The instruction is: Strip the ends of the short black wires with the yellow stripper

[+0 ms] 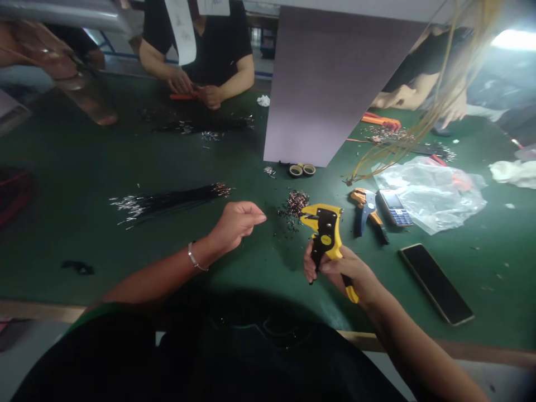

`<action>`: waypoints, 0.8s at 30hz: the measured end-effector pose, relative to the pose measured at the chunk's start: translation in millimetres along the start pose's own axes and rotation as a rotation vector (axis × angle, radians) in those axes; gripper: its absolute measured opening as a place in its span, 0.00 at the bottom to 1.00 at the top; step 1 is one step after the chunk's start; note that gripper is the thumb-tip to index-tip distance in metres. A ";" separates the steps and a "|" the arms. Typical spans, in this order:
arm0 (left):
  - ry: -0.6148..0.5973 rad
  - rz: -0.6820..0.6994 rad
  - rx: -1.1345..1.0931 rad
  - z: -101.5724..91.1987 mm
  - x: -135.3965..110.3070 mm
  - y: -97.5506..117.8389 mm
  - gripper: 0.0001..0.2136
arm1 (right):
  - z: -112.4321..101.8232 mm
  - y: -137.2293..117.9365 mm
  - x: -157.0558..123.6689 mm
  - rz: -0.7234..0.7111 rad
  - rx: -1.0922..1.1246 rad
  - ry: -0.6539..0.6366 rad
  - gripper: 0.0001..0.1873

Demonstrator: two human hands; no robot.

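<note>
My right hand [349,271] grips a yellow and black wire stripper [329,226], its jaws turned toward the left. Left of it, my left hand [234,226] is closed in a pinch, palm side partly hidden. Something dark and tiny shows at its fingertips, too small to name. Between the two hands, close to the stripper's jaws, lies a heap of short cut bits [297,202], coppery and dark. A bundle of black wires [171,198] rests on the green table beyond my left wrist, silvery ends to the left and coppery ends to the right.
At right lie a blue and orange hand tool [367,211], a keypad phone [395,207], a dark smartphone [436,283] and a clear plastic bag [439,192]. A pale upright panel [326,84] stands ahead, with tape rolls [302,170] at its foot. Co-workers' hands [196,89] work across the table.
</note>
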State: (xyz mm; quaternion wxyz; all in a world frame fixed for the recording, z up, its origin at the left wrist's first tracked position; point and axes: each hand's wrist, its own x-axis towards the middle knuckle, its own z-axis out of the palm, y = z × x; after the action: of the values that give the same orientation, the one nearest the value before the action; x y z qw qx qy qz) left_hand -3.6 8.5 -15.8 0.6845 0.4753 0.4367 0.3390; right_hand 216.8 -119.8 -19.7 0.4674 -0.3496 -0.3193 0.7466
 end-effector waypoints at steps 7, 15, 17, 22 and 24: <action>-0.022 -0.071 -0.030 3.8 -4.0 1.8 0.09 | 8.3 8.7 3.3 0.046 0.019 -0.022 0.15; -0.062 -0.079 -0.010 7.8 -9.7 3.0 0.08 | 17.5 10.7 10.0 -0.020 0.023 0.004 0.13; -0.055 -0.071 -0.006 10.1 -12.7 3.2 0.08 | 18.1 13.6 12.3 -0.029 0.005 0.018 0.13; -0.031 -0.065 0.022 15.8 -19.9 3.1 0.07 | 20.4 18.4 14.8 -0.041 -0.024 0.052 0.14; -0.026 -0.080 0.028 17.6 -22.1 3.2 0.07 | 21.7 18.8 15.6 -0.057 -0.052 0.066 0.15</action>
State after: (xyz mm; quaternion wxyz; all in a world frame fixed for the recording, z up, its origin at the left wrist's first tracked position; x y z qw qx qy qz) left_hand 3.8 -16.2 -3.8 0.6965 0.4712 0.4511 0.2991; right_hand 185.1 -115.4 -26.3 0.4894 -0.3770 -0.3328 0.7125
